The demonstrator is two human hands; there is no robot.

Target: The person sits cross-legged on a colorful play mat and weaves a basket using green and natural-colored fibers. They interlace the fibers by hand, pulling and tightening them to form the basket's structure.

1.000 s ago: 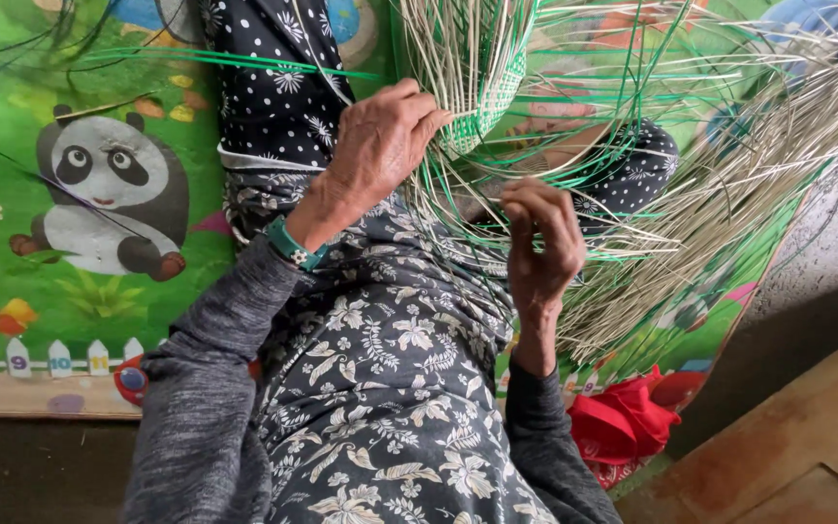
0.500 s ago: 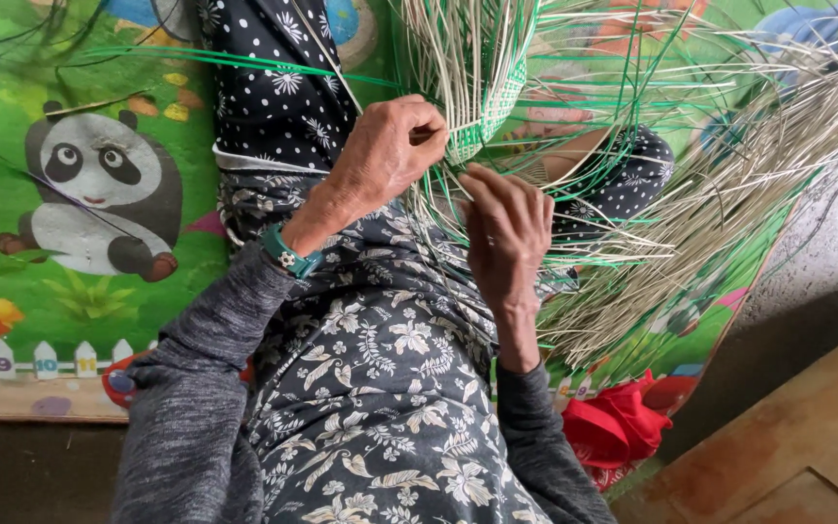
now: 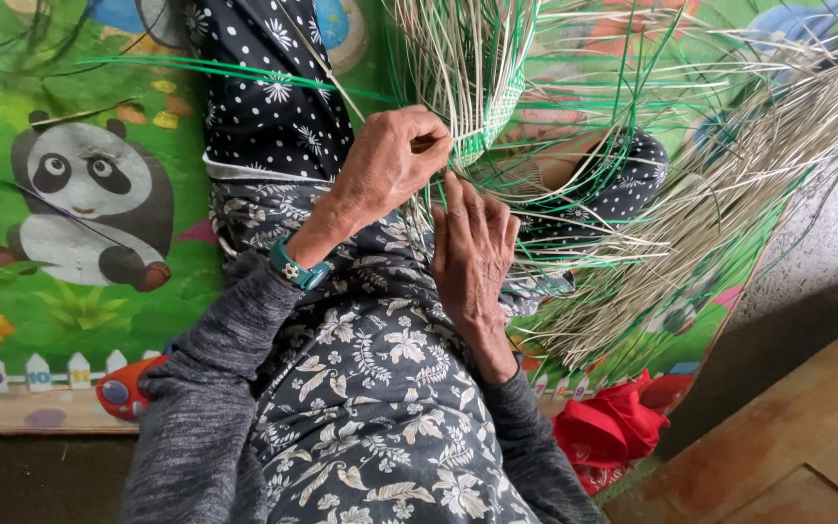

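Note:
A half-woven basket (image 3: 482, 87) of pale straw strands with a green woven band rests on my lap, its loose strands fanning out to the right. My left hand (image 3: 390, 160), with a teal band on the wrist, pinches strands at the basket's green rim. My right hand (image 3: 472, 247) lies just below it, fingers pressed together and pointing up against the strands near the rim. Thin green strips (image 3: 244, 70) run leftward across my dotted dress.
A green play mat with a panda picture (image 3: 80, 209) covers the floor on the left. A bundle of loose pale straw (image 3: 729, 223) spreads at the right. Red cloth (image 3: 613, 427) lies near a wooden board (image 3: 788, 446) at the bottom right.
My right hand has moved left and up, from apart at the lower right to close under my left hand at the basket rim. The left hand stayed on the rim.

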